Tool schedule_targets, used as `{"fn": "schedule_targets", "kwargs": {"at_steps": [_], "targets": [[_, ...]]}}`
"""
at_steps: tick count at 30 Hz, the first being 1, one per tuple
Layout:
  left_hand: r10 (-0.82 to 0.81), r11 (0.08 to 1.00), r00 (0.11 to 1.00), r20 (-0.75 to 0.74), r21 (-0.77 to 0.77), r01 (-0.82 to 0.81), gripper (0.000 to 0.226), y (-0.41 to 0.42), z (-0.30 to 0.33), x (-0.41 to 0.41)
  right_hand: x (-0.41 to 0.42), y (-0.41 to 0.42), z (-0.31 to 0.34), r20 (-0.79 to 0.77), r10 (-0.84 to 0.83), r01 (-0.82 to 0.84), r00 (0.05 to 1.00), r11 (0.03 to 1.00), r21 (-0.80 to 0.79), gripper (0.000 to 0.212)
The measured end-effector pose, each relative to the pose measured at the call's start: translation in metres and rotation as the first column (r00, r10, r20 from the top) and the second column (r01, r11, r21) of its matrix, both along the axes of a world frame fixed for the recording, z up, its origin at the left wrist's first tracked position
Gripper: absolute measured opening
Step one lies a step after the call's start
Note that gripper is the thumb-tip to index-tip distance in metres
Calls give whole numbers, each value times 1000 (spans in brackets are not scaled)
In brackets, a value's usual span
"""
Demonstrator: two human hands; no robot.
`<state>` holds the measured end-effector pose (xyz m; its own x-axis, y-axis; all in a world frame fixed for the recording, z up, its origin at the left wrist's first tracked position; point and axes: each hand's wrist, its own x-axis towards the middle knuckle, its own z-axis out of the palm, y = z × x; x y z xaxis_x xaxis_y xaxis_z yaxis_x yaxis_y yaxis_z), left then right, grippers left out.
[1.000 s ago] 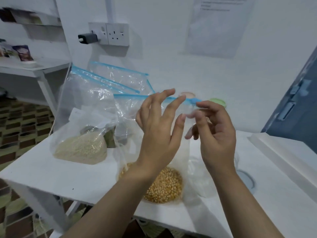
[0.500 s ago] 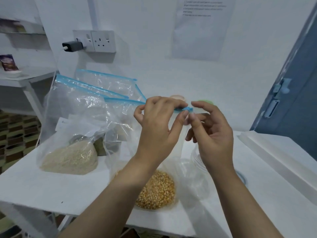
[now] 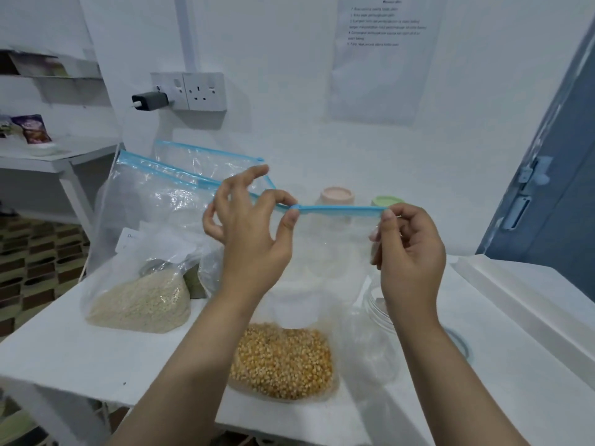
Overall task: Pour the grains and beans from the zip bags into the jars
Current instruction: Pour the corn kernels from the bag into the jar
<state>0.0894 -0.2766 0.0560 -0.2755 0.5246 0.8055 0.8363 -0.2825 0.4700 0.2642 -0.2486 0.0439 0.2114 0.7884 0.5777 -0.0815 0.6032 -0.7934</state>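
Two hands pinching corn bag's blue zip edge (image 3: 341, 208), left hand (image 3: 254, 233), right hand (image 3: 409, 249)

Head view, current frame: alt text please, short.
Both hands pinch the blue zip strip of a clear zip bag of corn kernels standing on a white table: left hand mid-strip, right hand at its end. A clear jar stands behind it.

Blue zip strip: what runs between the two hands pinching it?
In the head view, only the blue zip strip spans from the left hand to the right hand; lidded jars stand behind.
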Motion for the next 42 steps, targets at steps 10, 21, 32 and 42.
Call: {"fn": "schedule_targets", "kwargs": {"at_steps": [10,21,32,42], "targets": [[180,984,957,228,-39,-176,7,-10,-4,-59,10,20,-23,-50,-190,179,981,971,-161,16],[-33,999,961,275,45,22,12,-3,-10,-59,7,2,-27,597,-373,401,710,911,92,40],[-386,922,868,313,160,353,10,-15,8,-35,-24,-27,7,792,-349,79,502,930,360,42],[-452,891,832,320,111,441,53,-19,-61,-55,-43,-2,21,804,-294,-37,516,931,364,47]]}}
